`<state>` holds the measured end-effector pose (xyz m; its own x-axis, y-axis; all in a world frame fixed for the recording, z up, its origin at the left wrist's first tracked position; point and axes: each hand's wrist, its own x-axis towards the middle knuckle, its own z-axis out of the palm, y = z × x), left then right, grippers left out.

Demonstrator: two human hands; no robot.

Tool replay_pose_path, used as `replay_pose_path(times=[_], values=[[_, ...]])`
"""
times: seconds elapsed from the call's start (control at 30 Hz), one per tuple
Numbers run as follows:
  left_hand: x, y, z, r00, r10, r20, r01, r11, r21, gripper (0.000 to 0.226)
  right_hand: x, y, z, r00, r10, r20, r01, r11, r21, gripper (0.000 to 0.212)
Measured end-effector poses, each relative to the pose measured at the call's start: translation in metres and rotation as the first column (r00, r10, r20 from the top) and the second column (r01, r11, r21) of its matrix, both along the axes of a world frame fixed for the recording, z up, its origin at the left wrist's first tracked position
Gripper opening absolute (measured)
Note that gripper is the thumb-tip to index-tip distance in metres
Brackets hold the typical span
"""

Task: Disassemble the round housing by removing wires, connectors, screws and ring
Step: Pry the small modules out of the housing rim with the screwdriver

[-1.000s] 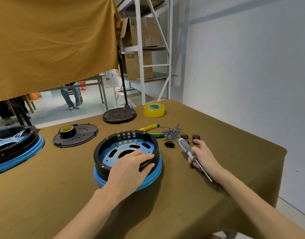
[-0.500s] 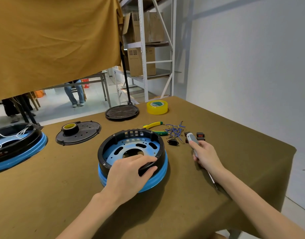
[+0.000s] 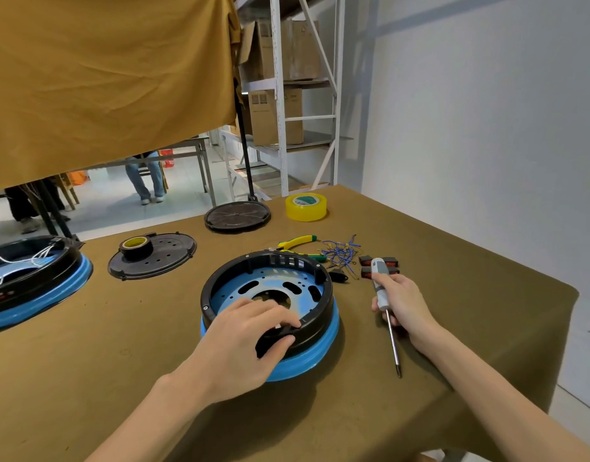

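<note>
Though boxes point(image 3: 276, 111) bear labels, none is legible.

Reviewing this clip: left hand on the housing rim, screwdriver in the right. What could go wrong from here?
1. The left hand grips only the near edge of the black ring; lifting from one side might jam it on the blue base.
2. The right hand holds the screwdriver tip-down toward the person; a slip could scratch the forearm.
3. Loose blue wires beside the housing could be swept off.

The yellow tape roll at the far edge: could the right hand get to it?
Probably, but the right hand grips a screwdriver; nothing stands between it and the yellow tape roll except loose wires.
</note>
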<state>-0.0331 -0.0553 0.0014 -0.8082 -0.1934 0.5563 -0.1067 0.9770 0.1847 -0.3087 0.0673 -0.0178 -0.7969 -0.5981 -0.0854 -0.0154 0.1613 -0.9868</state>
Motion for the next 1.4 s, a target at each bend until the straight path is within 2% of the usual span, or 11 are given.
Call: replay_pose_path(times=[0.17,0.27,0.4,0.47,0.67,0.77,0.87,1.03,1.2,1.3,1.4], values=[[-0.017,0.014,-0.008,0.974,0.227,-0.003,-0.227,0.971,-0.078,0.039,0.021,-0.006,0.004,0.986,0.151,-0.073,-0.146,0.987,0.071,0.034],[-0.025,0.013,-0.009,0.968,0.248,0.048,-0.243,0.965,-0.1,0.051,0.042,-0.011,0.005,0.949,0.296,-0.111,-0.285,0.953,0.107,0.032],[-0.024,0.016,-0.007,0.972,0.232,-0.027,-0.233,0.97,-0.07,0.045,0.042,-0.017,0.011,0.961,0.277,0.019,-0.277,0.954,0.117,0.023],[-0.022,0.014,-0.002,0.972,0.222,-0.081,-0.224,0.975,-0.014,0.045,0.04,-0.017,0.011,0.959,0.278,0.056,-0.282,0.955,0.096,0.027],[-0.019,0.01,0.0,0.978,0.192,-0.087,-0.191,0.981,0.014,0.048,0.05,-0.018,0.01,0.966,0.254,0.043,-0.257,0.964,0.065,0.036],[-0.021,0.011,-0.003,0.97,0.22,-0.103,-0.223,0.975,-0.013,0.052,0.05,-0.019,0.011,0.957,0.224,0.186,-0.23,0.973,0.012,0.051],[-0.026,0.011,0.002,0.96,0.246,-0.134,-0.251,0.968,-0.021,0.056,0.049,-0.018,0.016,0.927,0.226,0.299,-0.225,0.974,-0.036,0.053],[-0.025,0.003,0.011,0.973,0.205,-0.103,-0.206,0.979,0.006,0.062,0.051,-0.011,0.015,0.923,0.231,0.308,-0.212,0.973,-0.095,0.049],[-0.026,0.005,0.009,0.974,0.187,-0.131,-0.187,0.982,0.009,0.051,0.057,-0.008,0.019,0.938,0.165,0.306,-0.14,0.985,-0.102,0.049],[-0.018,0.0,0.017,0.967,0.167,-0.194,-0.135,0.977,0.167,0.047,0.058,0.002,0.026,0.87,0.303,0.39,-0.203,0.939,-0.276,0.044],[-0.015,0.0,0.041,0.926,0.174,-0.335,0.005,0.881,0.473,0.042,0.063,0.005,0.04,0.817,0.45,0.362,-0.284,0.859,-0.427,0.033]])
